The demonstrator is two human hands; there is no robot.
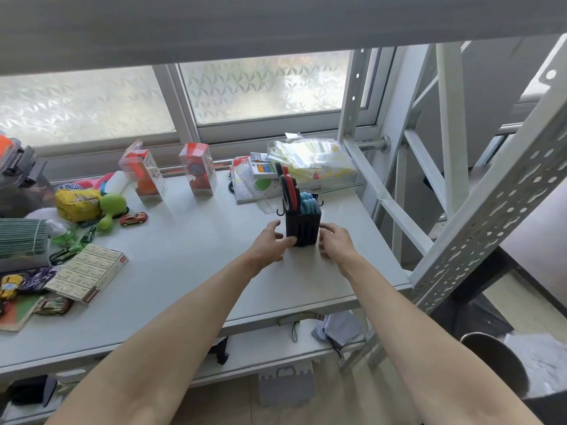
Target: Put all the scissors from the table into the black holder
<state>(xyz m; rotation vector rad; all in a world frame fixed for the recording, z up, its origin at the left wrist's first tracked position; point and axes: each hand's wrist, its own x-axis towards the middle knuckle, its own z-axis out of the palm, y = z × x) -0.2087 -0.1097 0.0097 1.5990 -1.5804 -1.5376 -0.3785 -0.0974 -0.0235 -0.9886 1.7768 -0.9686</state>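
Observation:
The black holder (pixel 303 229) stands upright on the white table (pixel 190 271), right of centre. Scissors with red-and-black handles (pixel 290 191) stick out of its left side, and blue-handled scissors (pixel 310 204) fill its right side. My left hand (pixel 273 242) touches the holder's lower left wall, thumb against it. My right hand (pixel 334 240) rests against its right wall. Both hands cup the holder from the two sides. I see no loose scissors on the table.
Toys, a yellow pouch (pixel 78 204), a toy car (pixel 133 218) and flat boxes (pixel 89 273) crowd the table's left. Two clear toy boxes (pixel 198 168) stand at the back. A bin of plastic bags (pixel 313 161) sits behind the holder. A metal rack post (pixel 491 210) rises at the right.

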